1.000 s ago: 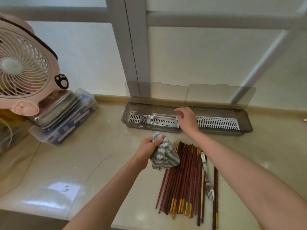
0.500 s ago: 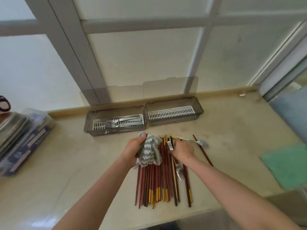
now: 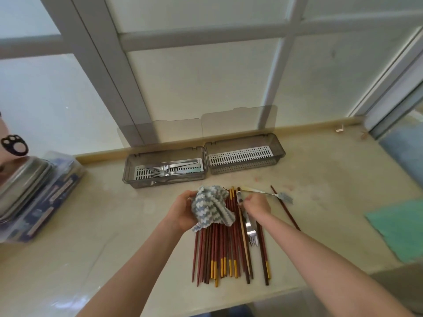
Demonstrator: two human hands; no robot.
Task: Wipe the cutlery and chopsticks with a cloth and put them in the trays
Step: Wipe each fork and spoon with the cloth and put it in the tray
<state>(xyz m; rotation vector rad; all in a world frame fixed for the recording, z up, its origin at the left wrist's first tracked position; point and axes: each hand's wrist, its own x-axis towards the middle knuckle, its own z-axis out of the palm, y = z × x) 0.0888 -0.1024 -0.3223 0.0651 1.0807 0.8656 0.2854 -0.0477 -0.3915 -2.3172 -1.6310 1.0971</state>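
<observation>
Head view: several forks were recorded in the left tray; only a slotted insert was seen in the right tray. The cloth was held bunched in the grip of the left hand. The grip of the right hand was closed on a fork lying across the chopsticks on the counter. A second fork lay beyond. Most of the task was judged outstanding.

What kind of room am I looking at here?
Likely a home kitchen counter by a window: a glossy beige worktop, a translucent grey plastic tray holding steel forks, and frosted glass panes behind.
</observation>
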